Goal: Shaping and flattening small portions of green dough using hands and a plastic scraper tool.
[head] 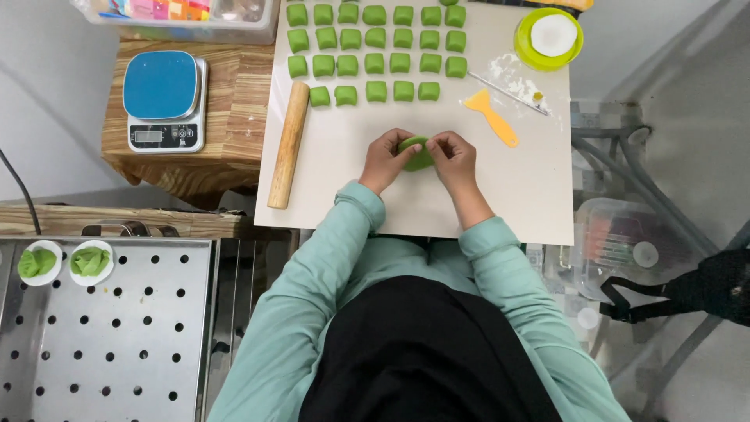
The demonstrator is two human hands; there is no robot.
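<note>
Nearest you, at lower left, a perforated steel steaming tray (pixel 109 328) carries two finished green dumplings (pixel 37 262) on round white papers at its far left corner; the rest of its holes show bare metal.

On the pale work board (pixel 437 195) on the desk, your left hand (pixel 383 160) and right hand (pixel 453 156) meet over a flattened green dough piece (pixel 416 153), the fingertips of both pinching its edges from either side, the dough lifted just off the board. Judging from the grip, even pressure round the rim and a slow turn would keep the disc from thinning or tearing on one side.

A wooden rolling pin (pixel 288 145) lies along the board's left edge, an orange plastic scraper (pixel 492 117) to your right. Beyond your hands, rows of cut green dough portions (pixel 375 51) wait in a grid.

At the far right corner, a lime-green bowl (pixel 525 48) holds something white, likely flour. A blue-topped kitchen scale (pixel 162 98) sits on the wooden side stand (pixel 226 109); behind it, a clear plastic box (pixel 234 33) holds small colourful items too blurred to name.
</note>
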